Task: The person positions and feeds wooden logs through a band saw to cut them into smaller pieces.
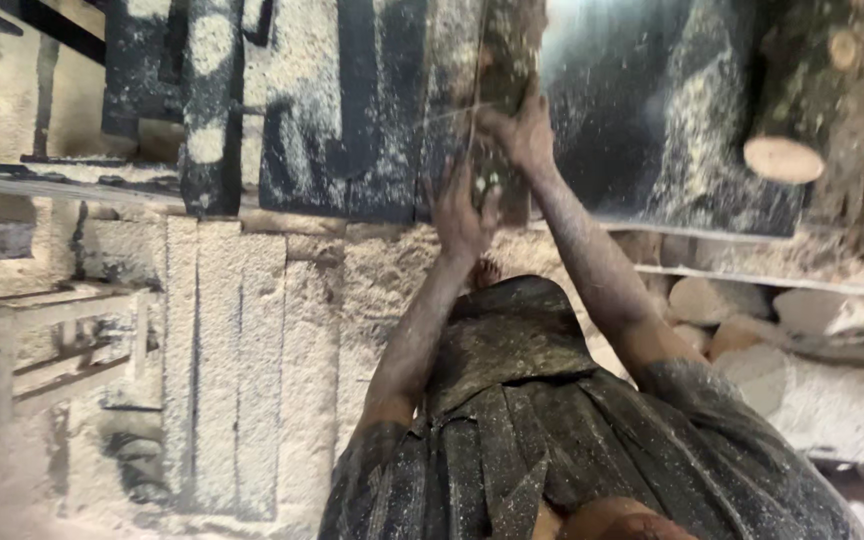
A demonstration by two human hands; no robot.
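Head view: left hand (460, 215) flat against near end of log (497, 120), fingers spread, grip wide, pressing not clasping. Right hand (520, 130) farther up on log, fingers curled over its bark, grip holding log. Log lies lengthwise on dark, sawdust-strewn worktop (652, 130). Cut logs (782, 158) at right. Sawdust covers floor (372, 290) and planks (222, 360).

Lighting is dim and warm overall, with hazy glare washing the dark machine table (652, 120) at upper centre, heavy softness and motion blur throughout, bleached sawdust (252, 340) at the left, and smeared, distorted frame edges.
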